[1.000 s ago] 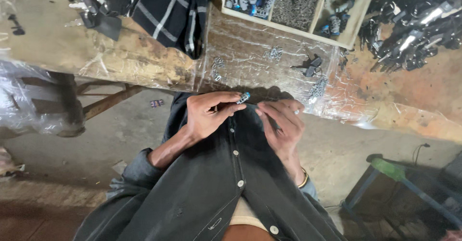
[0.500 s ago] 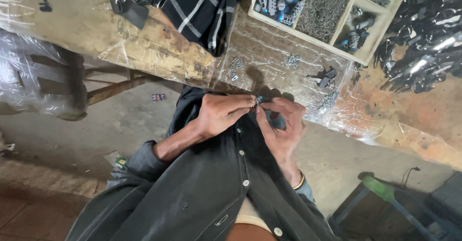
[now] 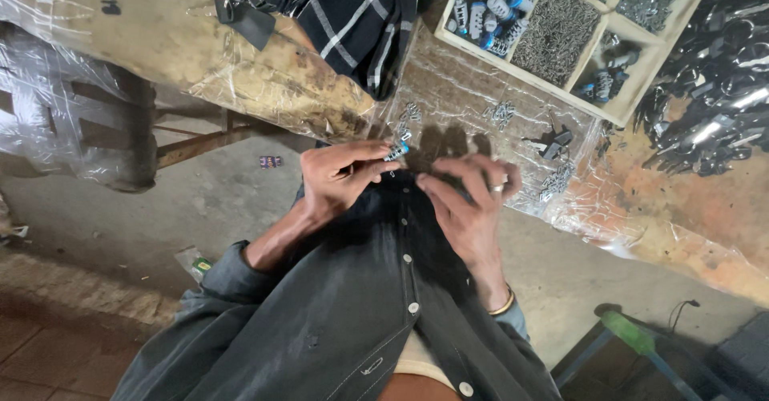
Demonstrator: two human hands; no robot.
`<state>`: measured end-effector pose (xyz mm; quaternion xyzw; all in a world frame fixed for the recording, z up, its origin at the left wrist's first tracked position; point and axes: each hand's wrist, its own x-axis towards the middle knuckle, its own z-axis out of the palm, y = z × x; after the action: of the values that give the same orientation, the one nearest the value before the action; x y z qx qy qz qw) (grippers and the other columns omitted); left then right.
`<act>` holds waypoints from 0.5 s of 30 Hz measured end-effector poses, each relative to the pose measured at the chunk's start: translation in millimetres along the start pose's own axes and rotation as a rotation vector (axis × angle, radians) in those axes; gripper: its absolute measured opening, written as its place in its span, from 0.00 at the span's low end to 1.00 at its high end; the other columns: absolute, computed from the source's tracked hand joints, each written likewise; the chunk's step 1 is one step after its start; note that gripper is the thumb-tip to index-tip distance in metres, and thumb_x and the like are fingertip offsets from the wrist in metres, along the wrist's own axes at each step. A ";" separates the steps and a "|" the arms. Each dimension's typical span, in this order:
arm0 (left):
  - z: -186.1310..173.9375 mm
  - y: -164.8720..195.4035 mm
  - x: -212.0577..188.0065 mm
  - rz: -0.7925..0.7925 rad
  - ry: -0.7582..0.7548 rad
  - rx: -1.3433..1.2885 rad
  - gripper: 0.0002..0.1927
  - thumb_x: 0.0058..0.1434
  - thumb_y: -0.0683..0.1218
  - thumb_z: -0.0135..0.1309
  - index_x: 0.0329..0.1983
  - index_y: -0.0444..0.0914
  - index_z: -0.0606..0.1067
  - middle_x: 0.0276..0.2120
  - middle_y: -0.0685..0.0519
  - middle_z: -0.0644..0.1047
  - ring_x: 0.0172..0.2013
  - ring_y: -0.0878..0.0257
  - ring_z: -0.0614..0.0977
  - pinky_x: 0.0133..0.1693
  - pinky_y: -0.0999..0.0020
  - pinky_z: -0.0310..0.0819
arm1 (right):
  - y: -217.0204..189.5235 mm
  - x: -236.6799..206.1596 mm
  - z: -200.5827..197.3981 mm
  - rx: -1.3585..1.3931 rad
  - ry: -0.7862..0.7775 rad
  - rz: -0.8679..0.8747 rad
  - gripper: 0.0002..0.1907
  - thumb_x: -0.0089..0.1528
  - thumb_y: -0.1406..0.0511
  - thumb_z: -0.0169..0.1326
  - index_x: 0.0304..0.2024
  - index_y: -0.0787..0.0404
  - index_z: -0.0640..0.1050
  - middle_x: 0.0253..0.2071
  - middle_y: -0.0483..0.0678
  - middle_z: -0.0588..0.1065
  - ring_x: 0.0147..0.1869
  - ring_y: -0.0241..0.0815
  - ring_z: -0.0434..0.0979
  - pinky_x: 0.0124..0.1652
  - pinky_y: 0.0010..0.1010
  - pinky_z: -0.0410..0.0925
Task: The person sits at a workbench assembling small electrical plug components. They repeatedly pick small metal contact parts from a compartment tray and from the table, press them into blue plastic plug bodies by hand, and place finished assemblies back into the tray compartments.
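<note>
My left hand [image 3: 340, 178] pinches a small metal part with a blue end [image 3: 396, 152] between thumb and fingertips, just above the top edge of a dark button-up shirt [image 3: 352, 313] that hangs down toward me. My right hand [image 3: 469, 205], with a ring and a gold bangle, lies flat on the shirt's upper right edge with fingers spread, holding the cloth. The two hands are close together at the edge of a plastic-covered wooden bench [image 3: 200, 56].
A wooden compartment tray [image 3: 621, 112] on the bench holds blue-capped pieces [image 3: 489, 4] and small grey fasteners. A dark plaid cloth [image 3: 360, 16] lies beside it. Loose metal bits [image 3: 501, 114] and a heap of dark metal parts [image 3: 713, 104] lie right. A green-handled tool [image 3: 633, 333] stands below.
Both hands and the shirt's top edge have moved up closer to the bench edge. The view has shifted, so the tray now sits further right.
</note>
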<state>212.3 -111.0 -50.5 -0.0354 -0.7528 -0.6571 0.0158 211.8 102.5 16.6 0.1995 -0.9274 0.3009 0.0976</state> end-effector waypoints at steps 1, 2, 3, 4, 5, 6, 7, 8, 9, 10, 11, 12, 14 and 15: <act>3.9 -1.2 0.4 -0.027 -0.016 -0.026 0.10 0.59 0.36 0.68 0.44 0.32 0.82 0.45 0.45 0.84 0.31 0.65 0.87 0.30 0.74 0.82 | 4.0 -4.4 0.0 0.062 0.000 0.035 0.14 0.58 0.68 0.69 0.45 0.50 0.82 0.49 0.38 0.77 0.55 0.43 0.74 0.61 0.47 0.54; 8.9 -2.0 0.4 -0.057 -0.034 -0.051 0.10 0.59 0.36 0.67 0.43 0.32 0.82 0.45 0.45 0.84 0.30 0.66 0.86 0.29 0.74 0.81 | 6.8 -9.0 0.6 0.126 -0.001 0.073 0.12 0.59 0.69 0.69 0.44 0.53 0.82 0.47 0.38 0.78 0.53 0.40 0.75 0.61 0.45 0.55; 13.7 -2.4 0.2 -0.087 -0.053 -0.075 0.10 0.59 0.36 0.67 0.43 0.33 0.82 0.45 0.45 0.85 0.29 0.66 0.86 0.29 0.74 0.81 | 9.0 -13.2 1.4 0.190 -0.002 0.112 0.10 0.60 0.70 0.69 0.42 0.56 0.82 0.46 0.37 0.79 0.50 0.37 0.77 0.61 0.43 0.56; 18.3 -2.6 0.7 -0.071 -0.067 -0.072 0.10 0.59 0.36 0.68 0.43 0.33 0.82 0.45 0.46 0.85 0.30 0.66 0.86 0.28 0.74 0.81 | 10.5 -16.4 2.7 0.198 0.024 0.162 0.10 0.61 0.71 0.68 0.43 0.57 0.82 0.44 0.39 0.79 0.48 0.39 0.77 0.59 0.40 0.57; 23.0 -2.4 0.9 -0.056 -0.082 -0.070 0.10 0.58 0.36 0.68 0.43 0.33 0.82 0.44 0.46 0.85 0.31 0.66 0.87 0.28 0.75 0.81 | 10.6 -19.4 3.4 0.205 0.050 0.213 0.10 0.61 0.71 0.67 0.44 0.58 0.83 0.43 0.41 0.79 0.47 0.40 0.76 0.57 0.37 0.58; 26.7 -1.9 0.9 -0.042 -0.098 -0.068 0.11 0.58 0.37 0.68 0.44 0.33 0.82 0.44 0.46 0.84 0.32 0.66 0.87 0.28 0.75 0.81 | 9.6 -21.7 3.9 0.212 0.076 0.265 0.10 0.61 0.72 0.66 0.45 0.59 0.83 0.42 0.43 0.78 0.45 0.41 0.76 0.55 0.33 0.59; 29.8 -1.3 1.1 -0.057 -0.110 -0.049 0.11 0.58 0.37 0.68 0.44 0.33 0.82 0.44 0.47 0.85 0.32 0.66 0.87 0.29 0.74 0.82 | 8.9 -22.7 4.2 0.250 0.072 0.291 0.11 0.62 0.73 0.65 0.46 0.59 0.83 0.42 0.44 0.78 0.46 0.41 0.76 0.54 0.32 0.60; 32.5 -0.1 0.6 -0.072 -0.122 -0.028 0.11 0.58 0.37 0.68 0.44 0.33 0.82 0.43 0.47 0.85 0.32 0.66 0.87 0.30 0.74 0.82 | 7.4 -23.2 4.1 0.289 0.067 0.317 0.12 0.62 0.74 0.64 0.48 0.59 0.82 0.43 0.45 0.78 0.46 0.40 0.76 0.54 0.31 0.61; 34.4 0.9 -0.2 -0.090 -0.134 -0.009 0.12 0.57 0.38 0.68 0.44 0.34 0.82 0.43 0.48 0.85 0.31 0.66 0.87 0.31 0.73 0.82 | 6.0 -23.5 3.6 0.327 0.062 0.345 0.13 0.63 0.75 0.62 0.49 0.59 0.82 0.43 0.46 0.77 0.46 0.40 0.75 0.53 0.30 0.61; 34.5 1.0 0.0 -0.051 -0.139 0.009 0.12 0.58 0.38 0.68 0.45 0.34 0.82 0.44 0.48 0.85 0.35 0.64 0.88 0.34 0.72 0.83 | 4.8 -22.4 4.4 0.350 0.059 0.361 0.13 0.63 0.75 0.62 0.50 0.59 0.81 0.43 0.45 0.78 0.46 0.39 0.76 0.53 0.29 0.62; 34.8 1.1 -0.2 -0.014 -0.145 0.027 0.12 0.58 0.38 0.68 0.45 0.34 0.82 0.44 0.48 0.84 0.38 0.63 0.88 0.37 0.72 0.84 | 4.0 -21.0 5.1 0.372 0.054 0.378 0.14 0.63 0.74 0.62 0.50 0.59 0.80 0.44 0.44 0.79 0.46 0.38 0.76 0.52 0.27 0.63; 34.9 1.0 -0.5 0.022 -0.150 0.044 0.12 0.59 0.38 0.67 0.46 0.34 0.82 0.45 0.48 0.84 0.41 0.61 0.89 0.40 0.71 0.85 | 3.1 -19.6 5.7 0.395 0.050 0.395 0.15 0.63 0.74 0.62 0.51 0.59 0.79 0.44 0.43 0.80 0.45 0.38 0.76 0.51 0.26 0.63; 34.8 -0.3 -0.2 0.060 -0.158 0.082 0.11 0.59 0.38 0.67 0.45 0.35 0.82 0.45 0.48 0.84 0.42 0.60 0.89 0.41 0.70 0.85 | 1.1 -16.8 7.0 0.377 0.057 0.430 0.16 0.61 0.73 0.64 0.51 0.60 0.79 0.41 0.42 0.80 0.41 0.36 0.74 0.52 0.29 0.61; 33.9 -1.0 0.0 0.080 -0.161 0.101 0.11 0.59 0.38 0.66 0.45 0.36 0.82 0.45 0.49 0.84 0.42 0.59 0.89 0.41 0.70 0.85 | 0.0 -15.5 7.2 0.368 0.060 0.447 0.17 0.60 0.73 0.65 0.51 0.60 0.78 0.40 0.41 0.79 0.39 0.35 0.74 0.52 0.30 0.60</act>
<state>213.0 -77.6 -56.1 -0.1171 -0.7818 -0.6122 -0.0169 225.3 103.0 6.1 -0.0045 -0.8750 0.4838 0.0185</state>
